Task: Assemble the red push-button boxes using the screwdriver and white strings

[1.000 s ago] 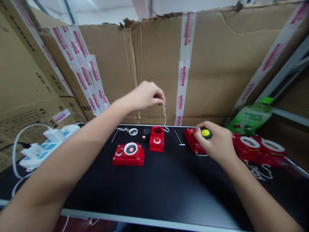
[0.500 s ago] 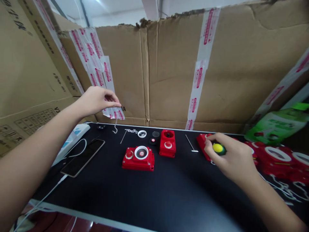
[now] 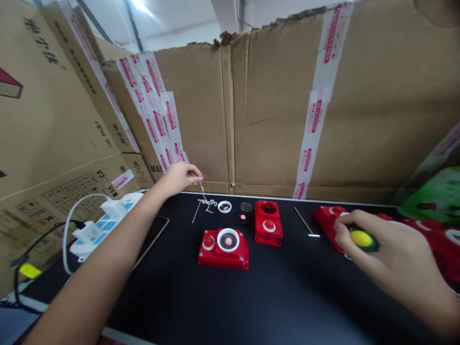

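Note:
At the back of the table my left hand [image 3: 179,179] pinches the end of a thin white cord [image 3: 203,190], which hangs down to a small tangle lying on the tabletop. My right hand [image 3: 390,254] is closed round a screwdriver with a yellow and dark green handle [image 3: 362,238]; its shaft is hidden. Just behind that hand is a red box [image 3: 328,218]. A red alarm unit [image 3: 224,248] with a white ring and a red knob lies mid-table. Behind it stands another red unit [image 3: 268,225] whose round socket has no white ring.
A loose white ring [image 3: 224,207], a clear disc [image 3: 246,206] and a small black round part [image 3: 243,218] lie near the back. A T-shaped metal tool [image 3: 307,223] is right of them. A power strip [image 3: 108,223] and phone [image 3: 153,239] lie left, a green bag [image 3: 434,196] right.
My left hand has come down and to the right, lowering the cord onto the table near the loose ring. The view has turned slightly left; my right hand still holds the screwdriver.

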Demonstrator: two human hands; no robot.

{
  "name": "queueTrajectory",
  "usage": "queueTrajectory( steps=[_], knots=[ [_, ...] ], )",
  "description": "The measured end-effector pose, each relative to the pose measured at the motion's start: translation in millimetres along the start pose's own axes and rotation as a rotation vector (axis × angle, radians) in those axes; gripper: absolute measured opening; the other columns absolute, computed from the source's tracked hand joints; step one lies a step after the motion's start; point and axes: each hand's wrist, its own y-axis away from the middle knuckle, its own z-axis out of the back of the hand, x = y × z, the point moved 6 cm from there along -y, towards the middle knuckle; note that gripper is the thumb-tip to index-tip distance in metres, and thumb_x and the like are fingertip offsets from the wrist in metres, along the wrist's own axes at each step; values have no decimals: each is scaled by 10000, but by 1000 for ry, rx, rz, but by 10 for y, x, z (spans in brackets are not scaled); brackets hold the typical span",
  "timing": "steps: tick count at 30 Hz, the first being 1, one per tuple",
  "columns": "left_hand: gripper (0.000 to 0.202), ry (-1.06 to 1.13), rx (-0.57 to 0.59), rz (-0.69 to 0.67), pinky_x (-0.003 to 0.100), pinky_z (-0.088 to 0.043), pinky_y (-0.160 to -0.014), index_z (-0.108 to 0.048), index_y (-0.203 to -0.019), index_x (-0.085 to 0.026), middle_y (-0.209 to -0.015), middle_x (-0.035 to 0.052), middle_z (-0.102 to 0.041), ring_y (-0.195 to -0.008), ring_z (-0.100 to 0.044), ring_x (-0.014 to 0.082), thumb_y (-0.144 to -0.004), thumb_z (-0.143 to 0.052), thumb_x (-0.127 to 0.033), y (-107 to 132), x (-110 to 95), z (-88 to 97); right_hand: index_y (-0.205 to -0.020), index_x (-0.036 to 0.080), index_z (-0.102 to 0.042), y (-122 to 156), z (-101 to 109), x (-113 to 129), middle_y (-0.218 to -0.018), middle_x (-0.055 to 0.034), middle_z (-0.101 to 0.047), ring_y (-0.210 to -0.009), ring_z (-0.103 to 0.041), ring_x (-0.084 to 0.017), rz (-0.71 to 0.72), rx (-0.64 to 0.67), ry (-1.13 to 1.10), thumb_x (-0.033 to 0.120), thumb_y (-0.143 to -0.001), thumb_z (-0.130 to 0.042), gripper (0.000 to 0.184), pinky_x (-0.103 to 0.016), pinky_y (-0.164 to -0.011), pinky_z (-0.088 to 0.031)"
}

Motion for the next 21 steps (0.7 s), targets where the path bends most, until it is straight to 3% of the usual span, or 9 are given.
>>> queueTrajectory(
  steps=[2,5,9,14,19,21],
  knots=[
    [137,10,37,5,319,-573,-832,-779,-960,-166,-924,58,-814,-879,-752,205,-941,-743,-296,-58,48,-256,-902,279,-619,5,0,82,-750,-44,-736,-558,-686,-249,20,-5,-9,261,-946,-608,49,-389,-531,-455],
    [241,21,109,-7,415,-619,-899,-715,-1154,-148,-1133,82,-751,-989,-733,217,-1034,-684,-355,-115,112,-603,-921,274,-626,18,-38,162,-750,-28,-732,-547,-682,-222,52,23,-9,228,-943,-619,51,-370,-533,-456],
    [328,7,224,-70,450,-631,-913,-658,-1301,-157,-1274,107,-695,-1067,-716,244,-1042,-678,-358,-99,183,-915,-921,253,-634,47,-116,145,-769,-15,-723,-572,-687,-189,50,83,-16,238,-969,-604,58,-337,-560,-472],
    [341,-32,261,-186,483,-577,-995,-674,-1273,-160,-1290,108,-685,-1141,-680,272,-999,-729,-355,60,246,-1074,-946,237,-635,79,-165,140,-816,0,-726,-633,-691,-160,50,135,-15,298,-997,-604,85,-294,-629,-496],
    [620,-32,247,-294,446,-441,-1128,-595,-1465,-249,-1447,91,-642,-1255,-552,304,-891,-827,-282,128,243,-1189,-957,229,-629,105,-192,183,-822,2,-703,-657,-681,-155,42,166,-58,276,-1001,-607,68,-281,-665,-497],
    [588,-32,257,-318,449,-452,-1116,-600,-1466,-262,-1412,82,-672,-1222,-562,295,-913,-800,-253,87,255,-1255,-971,230,-629,116,-209,185,-824,5,-695,-658,-677,-156,34,186,-71,272,-998,-616,52,-280,-663,-496]
  ],
)
